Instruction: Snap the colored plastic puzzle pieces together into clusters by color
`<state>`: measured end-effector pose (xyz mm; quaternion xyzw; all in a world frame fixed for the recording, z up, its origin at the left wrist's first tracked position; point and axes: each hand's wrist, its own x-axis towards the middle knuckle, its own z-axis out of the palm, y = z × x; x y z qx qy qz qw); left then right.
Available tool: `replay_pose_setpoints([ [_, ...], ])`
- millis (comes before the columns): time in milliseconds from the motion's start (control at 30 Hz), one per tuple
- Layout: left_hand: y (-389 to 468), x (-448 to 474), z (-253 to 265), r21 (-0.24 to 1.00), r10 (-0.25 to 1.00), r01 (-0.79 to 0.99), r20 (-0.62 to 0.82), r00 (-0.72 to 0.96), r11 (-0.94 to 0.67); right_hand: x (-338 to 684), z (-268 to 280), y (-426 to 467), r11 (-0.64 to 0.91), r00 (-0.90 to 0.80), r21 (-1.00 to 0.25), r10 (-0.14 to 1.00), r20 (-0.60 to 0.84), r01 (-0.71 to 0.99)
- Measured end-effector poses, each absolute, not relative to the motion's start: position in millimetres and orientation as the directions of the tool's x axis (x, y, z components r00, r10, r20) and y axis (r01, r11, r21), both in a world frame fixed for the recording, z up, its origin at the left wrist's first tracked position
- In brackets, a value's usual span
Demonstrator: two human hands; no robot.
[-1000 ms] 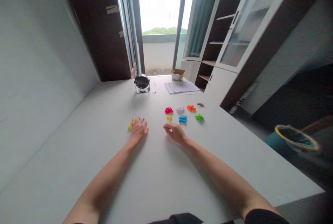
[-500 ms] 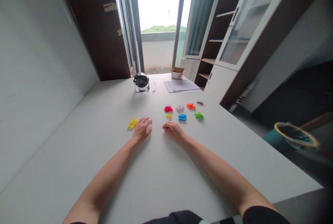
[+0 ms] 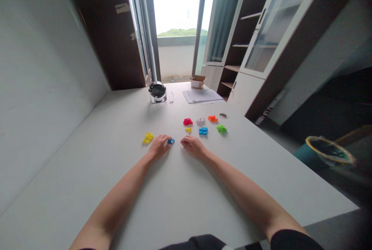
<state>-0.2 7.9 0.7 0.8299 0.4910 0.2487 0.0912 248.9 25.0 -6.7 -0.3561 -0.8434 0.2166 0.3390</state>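
Note:
My left hand [image 3: 158, 146] pinches a small blue plastic piece [image 3: 171, 141] between thumb and fingers, low over the white table [image 3: 174, 199]. Just left of that hand lies a cluster of yellow pieces [image 3: 148, 138]. My right hand [image 3: 194, 146] rests on the table with its fingers curled together; whatever they hold, if anything, is hidden. Beyond it are a small yellow piece [image 3: 188, 130] and a pile of blue pieces [image 3: 203, 131]. Further back sit red pieces [image 3: 188, 121], pale whitish pieces [image 3: 200, 121], orange pieces [image 3: 212, 118] and green pieces [image 3: 221, 129].
A round black-and-silver device [image 3: 157, 92] stands at the back beside a thin wire [image 3: 171, 98]. Papers [image 3: 203, 95] and a small cardboard box [image 3: 198, 82] lie at the far end. A cable hole [image 3: 223, 115] is near the right edge, and a bin [image 3: 328, 151] stands beyond it.
The fingers of my left hand, spread flat before, have closed on a small blue piece that now shows at their tips. My right hand has stayed almost where it was.

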Motion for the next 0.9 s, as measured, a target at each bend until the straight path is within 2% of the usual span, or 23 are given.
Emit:
replay_pose_setpoints([
  [300, 6.4, 1.1, 3.4, 0.391, 0.898, 0.827, 0.344, 0.276, -0.404, 240.1, 5.5, 18.8, 0.504, -0.501, -0.702, 0.832, 0.238, 0.503],
  [467, 4.0, 0.8, 7.0, 0.357, 0.883, 0.82, 0.322, 0.342, -0.447, 238.3, 3.6, 16.6, 0.504, -0.52, -0.717, 0.823, 0.23, 0.481],
  [600, 4.1, 1.6, 8.0, 0.361, 0.868, 0.799, 0.318, 0.381, -0.482, 237.6, -0.1, 15.3, 0.519, -0.492, -0.715, 0.826, 0.276, 0.469],
  [900, 0.8, 11.3, 8.5, 0.475, 0.803, 0.647, 0.34, 0.49, -0.596, 236.3, -2.2, 14.6, 0.535, -0.452, -0.704, 0.829, 0.33, 0.467],
])
